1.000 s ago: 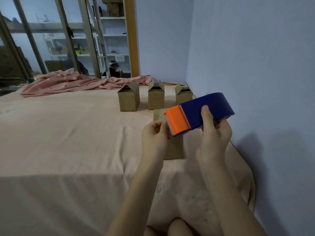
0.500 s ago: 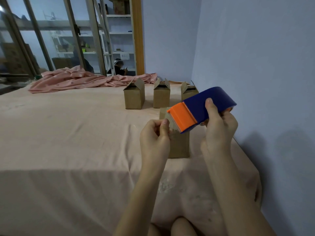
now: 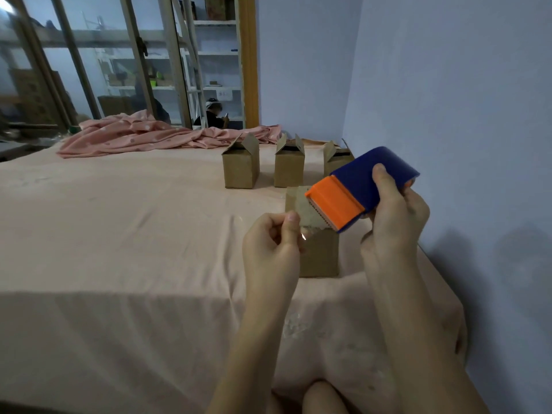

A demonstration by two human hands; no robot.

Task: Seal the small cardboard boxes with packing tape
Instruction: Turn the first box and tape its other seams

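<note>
My right hand [image 3: 394, 216] grips a blue tape dispenser [image 3: 370, 180] with an orange cutter head [image 3: 334, 204], held in the air above a small cardboard box [image 3: 319, 255]. My left hand [image 3: 271, 243] pinches the free end of a clear tape strip [image 3: 310, 218] that stretches from the cutter over the box top. Three more small boxes stand in a row behind: one at the left [image 3: 240, 168], one in the middle [image 3: 289, 168], and one at the right [image 3: 336, 158], all with their top flaps up and open.
Everything sits on a surface covered with a pink cloth [image 3: 119, 219]. A crumpled pink fabric [image 3: 143, 138] lies along the far edge. A blue wall [image 3: 463, 115] runs close along the right side. Windows and shelving stand behind.
My left hand has drawn away from the cutter to the left and down, pulling out a longer strip of tape. The dispenser stays in my right hand above the near box.
</note>
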